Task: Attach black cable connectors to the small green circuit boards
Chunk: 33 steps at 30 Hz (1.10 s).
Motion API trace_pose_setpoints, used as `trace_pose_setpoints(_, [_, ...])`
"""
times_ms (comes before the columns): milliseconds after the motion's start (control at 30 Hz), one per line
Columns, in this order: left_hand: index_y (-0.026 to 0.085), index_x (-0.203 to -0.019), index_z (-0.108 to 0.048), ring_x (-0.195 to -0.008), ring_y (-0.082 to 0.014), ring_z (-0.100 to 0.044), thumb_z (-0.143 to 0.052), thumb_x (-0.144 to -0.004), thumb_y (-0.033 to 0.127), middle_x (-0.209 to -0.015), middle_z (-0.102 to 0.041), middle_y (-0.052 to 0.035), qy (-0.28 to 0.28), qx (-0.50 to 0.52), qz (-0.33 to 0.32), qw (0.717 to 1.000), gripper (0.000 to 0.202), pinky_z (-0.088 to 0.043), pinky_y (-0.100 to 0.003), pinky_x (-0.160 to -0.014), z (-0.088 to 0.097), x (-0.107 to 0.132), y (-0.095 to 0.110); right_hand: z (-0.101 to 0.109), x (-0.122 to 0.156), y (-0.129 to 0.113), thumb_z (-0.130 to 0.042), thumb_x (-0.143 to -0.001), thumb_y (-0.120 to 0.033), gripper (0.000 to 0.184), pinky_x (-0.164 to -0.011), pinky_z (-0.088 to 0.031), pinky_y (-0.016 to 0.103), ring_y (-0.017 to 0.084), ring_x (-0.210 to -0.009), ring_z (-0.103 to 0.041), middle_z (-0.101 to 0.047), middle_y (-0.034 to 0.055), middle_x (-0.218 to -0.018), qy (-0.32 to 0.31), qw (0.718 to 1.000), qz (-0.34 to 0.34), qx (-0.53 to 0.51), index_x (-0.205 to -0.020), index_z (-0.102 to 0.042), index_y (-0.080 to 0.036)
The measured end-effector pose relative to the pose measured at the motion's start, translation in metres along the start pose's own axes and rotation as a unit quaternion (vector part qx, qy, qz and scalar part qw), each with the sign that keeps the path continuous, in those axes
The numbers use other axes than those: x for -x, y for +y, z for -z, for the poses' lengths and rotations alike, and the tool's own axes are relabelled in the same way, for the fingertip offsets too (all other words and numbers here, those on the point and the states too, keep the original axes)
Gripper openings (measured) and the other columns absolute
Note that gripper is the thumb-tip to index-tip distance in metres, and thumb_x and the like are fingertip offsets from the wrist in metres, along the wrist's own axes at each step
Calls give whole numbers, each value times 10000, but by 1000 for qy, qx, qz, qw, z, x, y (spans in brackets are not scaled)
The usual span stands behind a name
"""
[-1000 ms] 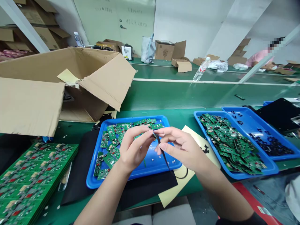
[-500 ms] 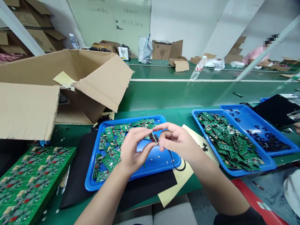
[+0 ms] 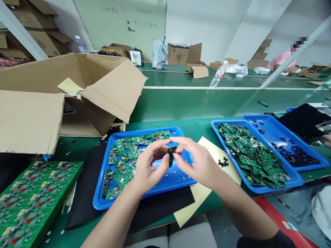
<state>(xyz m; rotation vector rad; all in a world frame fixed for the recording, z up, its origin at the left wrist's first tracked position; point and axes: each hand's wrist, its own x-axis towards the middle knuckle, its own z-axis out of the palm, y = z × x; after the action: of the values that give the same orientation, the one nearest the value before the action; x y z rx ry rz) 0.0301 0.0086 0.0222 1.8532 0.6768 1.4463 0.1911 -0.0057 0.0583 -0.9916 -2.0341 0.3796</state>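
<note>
Both my hands meet over the near blue tray [image 3: 99,201]. My left hand [image 3: 148,167] and my right hand [image 3: 198,162] pinch one small green circuit board [image 3: 171,154] between their fingertips, held on edge above the tray. Several loose green boards [image 3: 124,162] fill the tray's left and far part. A yellow sheet [image 3: 207,187] with a black cut-out shape [image 3: 222,162] lies under my right wrist.
An open cardboard box [image 3: 62,100] stands at the left. Stacked green board panels [image 3: 28,199] lie at the near left. Two more blue trays sit at the right, one full of boards [image 3: 248,155], one with small black parts [image 3: 294,155]. A person sits far right.
The thin black strip that hung from my right hand is gone from view. The small board between my fingertips has been turned, and my hands have shifted slightly lower.
</note>
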Motion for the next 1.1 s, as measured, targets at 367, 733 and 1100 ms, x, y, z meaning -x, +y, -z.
trace_pose_setpoints(367, [161, -945, -678, -555, -111, -575, -555, -768, 152, -801, -690, -56, -25, 41, 166, 985, 216, -529, -246, -562, 1, -6, 1, -4, 3, 5, -416, -858, -107, 419, -690, -533, 323, 164, -699, -598, -626, 42, -787, -24, 994, 41, 97, -1275, -421, -145])
trace_pose_setpoints(733, [153, -888, -664, -684, -149, -670, -563, -776, 182, -864, -705, -58, 3, 64, 198, 978, 153, -560, -251, -639, -8, -7, 3, -6, 2, -4, -370, -884, -96, 344, -595, -450, 313, 170, -642, -545, -633, 58, -727, -40, 972, 71, 220, -1193, -520, -97])
trace_pose_setpoints(1100, [140, -918, -668, -516, -85, -576, -573, -739, 174, -761, -688, -42, 4, 81, 247, 966, 206, -462, -172, -452, -6, -8, 3, -8, 1, 5, -386, -855, -115, 375, -594, -475, 319, 184, -639, -561, -634, 51, -711, -15, 976, 30, 215, -1209, -506, -129])
